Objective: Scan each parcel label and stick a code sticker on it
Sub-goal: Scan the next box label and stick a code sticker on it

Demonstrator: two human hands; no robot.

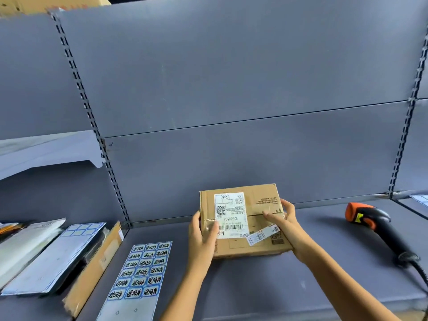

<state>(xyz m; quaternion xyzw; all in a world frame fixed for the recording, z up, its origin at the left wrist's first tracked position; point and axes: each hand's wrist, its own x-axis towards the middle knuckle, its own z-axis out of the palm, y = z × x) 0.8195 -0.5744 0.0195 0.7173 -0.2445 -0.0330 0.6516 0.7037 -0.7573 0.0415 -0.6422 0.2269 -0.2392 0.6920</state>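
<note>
I clasp the brown cardboard parcel (243, 249) by its sides, left hand (202, 239) and right hand (289, 228), near the back edge of the grey metal shelf (254, 288). That keeps its white printed label (230, 214) facing up for the orange-and-black handheld scanner (375, 224) lying by the right edge.

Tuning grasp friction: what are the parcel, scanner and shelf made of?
Parcel: brown cardboard, matte, glossy clear tape across its seam. Scanner: moulded plastic by its look, black with orange head. Shelf: probably painted metal, flat grey, judging by the slotted uprights.
</note>
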